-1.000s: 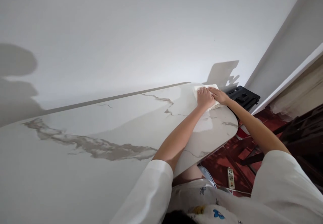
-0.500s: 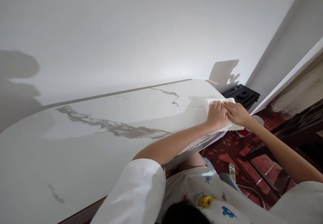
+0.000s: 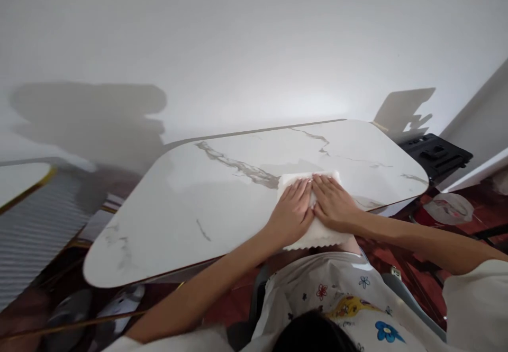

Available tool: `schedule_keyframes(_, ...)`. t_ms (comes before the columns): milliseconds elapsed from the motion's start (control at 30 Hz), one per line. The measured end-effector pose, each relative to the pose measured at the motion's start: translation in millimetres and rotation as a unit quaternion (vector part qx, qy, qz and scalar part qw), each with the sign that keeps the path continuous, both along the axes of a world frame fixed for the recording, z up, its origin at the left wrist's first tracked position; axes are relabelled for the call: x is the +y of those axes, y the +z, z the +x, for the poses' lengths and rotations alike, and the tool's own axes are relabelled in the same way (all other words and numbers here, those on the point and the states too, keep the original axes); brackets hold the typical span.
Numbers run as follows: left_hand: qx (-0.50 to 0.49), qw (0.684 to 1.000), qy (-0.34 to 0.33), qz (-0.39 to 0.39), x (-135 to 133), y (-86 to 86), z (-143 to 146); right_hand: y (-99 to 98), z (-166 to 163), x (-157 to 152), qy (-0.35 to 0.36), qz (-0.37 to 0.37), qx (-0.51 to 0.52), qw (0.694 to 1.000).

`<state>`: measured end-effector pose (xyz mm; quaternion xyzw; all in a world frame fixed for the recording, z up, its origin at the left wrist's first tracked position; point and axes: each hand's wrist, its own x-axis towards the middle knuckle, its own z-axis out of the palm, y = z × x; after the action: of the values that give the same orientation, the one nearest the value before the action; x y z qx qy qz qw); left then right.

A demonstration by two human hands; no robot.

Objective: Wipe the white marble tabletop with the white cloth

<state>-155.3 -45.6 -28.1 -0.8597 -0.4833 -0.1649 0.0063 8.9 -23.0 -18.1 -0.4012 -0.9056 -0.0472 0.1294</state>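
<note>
A white cloth (image 3: 317, 235) with a scalloped edge lies across the near edge of a white marble-patterned tabletop (image 3: 230, 209), its lower part hanging past that edge. My left hand (image 3: 291, 209) presses flat on the left half of the cloth, fingers stretched out. Beside it, my right hand (image 3: 333, 201) rests flat on the right half, its fingers also extended. The two hands nearly meet at the thumbs. Both palms face down and hide the middle of the cloth.
A white wall (image 3: 254, 50) stands right behind the tabletop. At the right end is a black case (image 3: 440, 156). Another white tabletop with a gold edge (image 3: 24, 180) shows at far left. Shoes (image 3: 119, 304) sit on the red floor below. A plastic bag (image 3: 448, 208) lies at right.
Both hands and the cloth have moved left along the tabletop, from its right end to nearer the middle of the front edge. My view has turned left, showing the second tabletop.
</note>
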Motion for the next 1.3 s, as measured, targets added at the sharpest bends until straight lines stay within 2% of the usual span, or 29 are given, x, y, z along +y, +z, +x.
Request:
schedule_keyframes(300, 0.002, 0.984, 0.172, -0.038, -73, 3.2, -182, 6.2, -194, -35, 0.151, -0.05, 0.048, 0.986)
schedule_keyframes(400, -0.038, 0.97, 0.239, -0.024, -92, 2.6, -226, 6.4, -247, -46, 0.182, -0.062, 0.063, 0.979)
schedule_keyframes(500, -0.089, 0.955, 0.282, -0.008, -95, 0.5, -259, 7.0, -289, -46, 0.183, -0.085, 0.08, 0.976)
schedule_keyframes(667, -0.135, 0.941, 0.309, 0.006, -59, -0.8, -305, 6.8, -343, -12, 0.174, -0.098, 0.1, 0.975)
schedule_keyframes(800, -0.108, 0.949, 0.296, 0.015, -16, 2.1, -330, 6.0, -371, 31, 0.171, -0.083, 0.084, 0.978)
schedule_keyframes(967, -0.057, 0.961, 0.269, 0.01, 28, 3.3, -349, 3.1, -391, 77, 0.191, -0.083, 0.07, 0.976)
schedule_keyframes(1167, -0.083, 0.958, 0.275, -0.009, 91, -1.2, -372, -3.0, -410, 130, 0.148, -0.084, 0.084, 0.982)
schedule_keyframes(1300, -0.089, 0.962, 0.257, -0.01, 135, -0.1, -377, -2.7, -413, 165, 0.123, -0.091, 0.094, 0.984)
